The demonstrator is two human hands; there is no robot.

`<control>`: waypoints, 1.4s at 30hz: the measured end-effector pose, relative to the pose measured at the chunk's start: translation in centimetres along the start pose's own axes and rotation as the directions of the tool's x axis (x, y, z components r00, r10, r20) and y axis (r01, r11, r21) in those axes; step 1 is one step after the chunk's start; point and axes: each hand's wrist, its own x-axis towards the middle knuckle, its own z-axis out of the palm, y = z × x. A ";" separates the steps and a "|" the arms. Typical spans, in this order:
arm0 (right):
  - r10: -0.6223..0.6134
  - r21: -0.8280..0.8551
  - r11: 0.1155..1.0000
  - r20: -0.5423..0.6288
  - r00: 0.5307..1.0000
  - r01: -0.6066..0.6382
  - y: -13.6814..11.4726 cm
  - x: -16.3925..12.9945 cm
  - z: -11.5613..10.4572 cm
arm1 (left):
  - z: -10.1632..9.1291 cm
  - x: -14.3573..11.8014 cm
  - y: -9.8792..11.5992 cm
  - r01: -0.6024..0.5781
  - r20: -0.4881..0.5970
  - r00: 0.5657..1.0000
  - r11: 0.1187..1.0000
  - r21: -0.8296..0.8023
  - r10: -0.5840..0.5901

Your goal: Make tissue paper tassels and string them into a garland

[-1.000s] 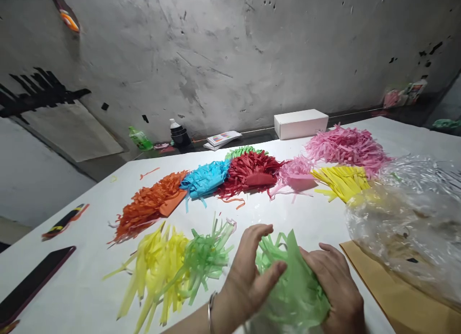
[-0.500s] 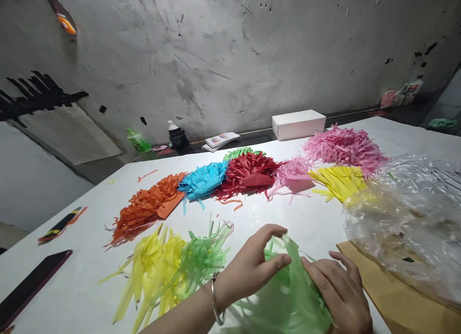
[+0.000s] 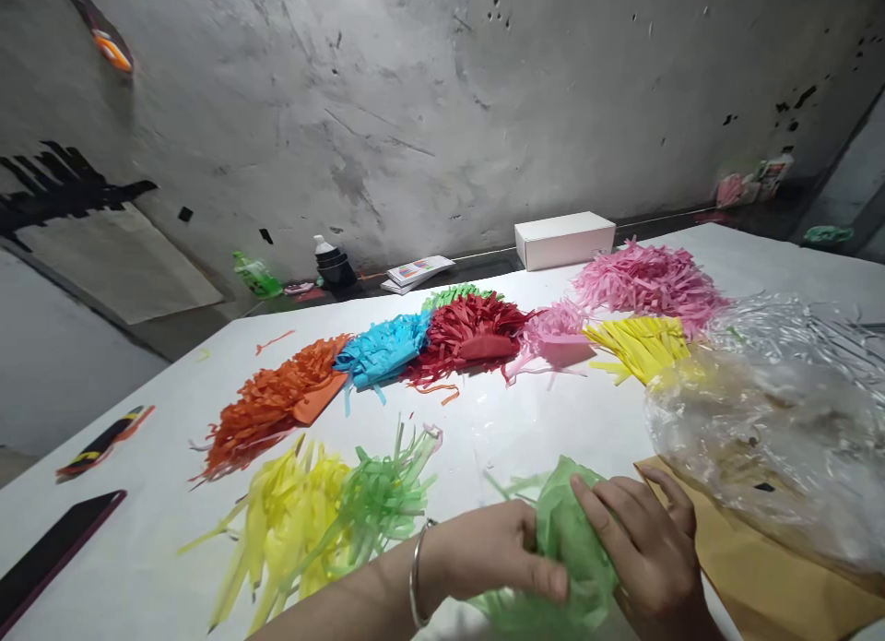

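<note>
Green tissue paper (image 3: 577, 540), crumpled into a bunch with loose strips at its left side, is held low over the front of the table between my hands. My left hand (image 3: 494, 553), with a bangle at the wrist, curls around the paper's left side, thumb in front. My right hand (image 3: 646, 540) grips the right side, its fingers bent over the sheet; the fingertips behind are partly hidden. To the left of my left hand lie a green fringed tissue bundle (image 3: 387, 493) and a yellow one (image 3: 297, 521).
Behind stand fringed bundles in orange (image 3: 277, 401), blue (image 3: 383, 346), red (image 3: 477, 337), pink (image 3: 643, 286) and yellow (image 3: 643, 346). Clear plastic (image 3: 767, 438) lies over a brown envelope (image 3: 781, 567) at right. A phone (image 3: 62, 563) and a cutter (image 3: 103, 443) lie left; a white box (image 3: 567, 242) stands behind.
My left hand has moved down and closed around the green paper, its thumb now lower. The paper has gone from a spread sheet to a gathered bunch. The view has shifted slightly.
</note>
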 end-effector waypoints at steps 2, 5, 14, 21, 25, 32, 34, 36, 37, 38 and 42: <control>-0.011 0.011 1.000 -0.001 1.000 0.011 0.4 0.3 0.2 | 0.8 0.5 -0.3 -0.059 0.059 0.997 0.997 0.039 0.057; 0.034 -0.006 0.999 0.000 0.999 -0.034 1.7 0.8 -0.3 | 2.3 1.5 -1.1 -0.113 0.078 0.989 0.980 -0.162 0.127; -0.125 -0.387 0.908 0.110 0.986 0.158 7.3 -1.9 -5.6 | 0.4 -1.9 -1.6 0.012 -0.013 1.000 0.969 -0.246 -0.016; -0.247 -0.010 0.966 0.270 0.931 0.259 0.4 -4.6 1.5 | -5.1 -11.0 -3.5 0.308 -0.578 0.811 0.908 0.284 -0.095; -0.278 0.117 0.960 0.272 0.921 0.255 -2.0 -5.0 4.0 | -4.5 -12.7 -5.6 0.314 -0.574 0.649 0.511 0.800 0.500; -0.345 0.170 0.938 0.384 0.857 0.302 -1.5 -4.1 2.1 | -1.1 -6.1 -8.0 -0.037 0.021 0.853 0.019 0.999 0.522; -0.330 0.199 0.942 0.410 0.850 0.270 -1.1 -4.4 1.6 | -1.4 -5.1 -8.0 -0.047 0.024 0.861 0.032 0.998 0.509; -0.244 0.207 0.964 0.437 0.866 0.167 -0.9 -5.0 1.3 | -2.0 -5.0 -7.7 -0.091 0.033 0.868 0.095 0.991 0.495; -0.183 0.204 0.974 0.445 0.876 0.100 -0.9 -5.2 1.3 | -2.3 -5.1 -7.5 -0.100 0.014 0.873 0.151 0.983 0.488; -0.115 0.196 0.980 0.449 0.886 0.028 -1.0 -5.4 1.4 | -2.5 -5.3 -7.4 -0.088 -0.029 0.877 0.221 0.971 0.480; 0.138 0.133 0.968 0.427 0.893 -0.213 -1.7 -5.0 2.2 | -3.2 -5.0 -6.9 0.137 -0.356 0.859 0.504 0.853 0.369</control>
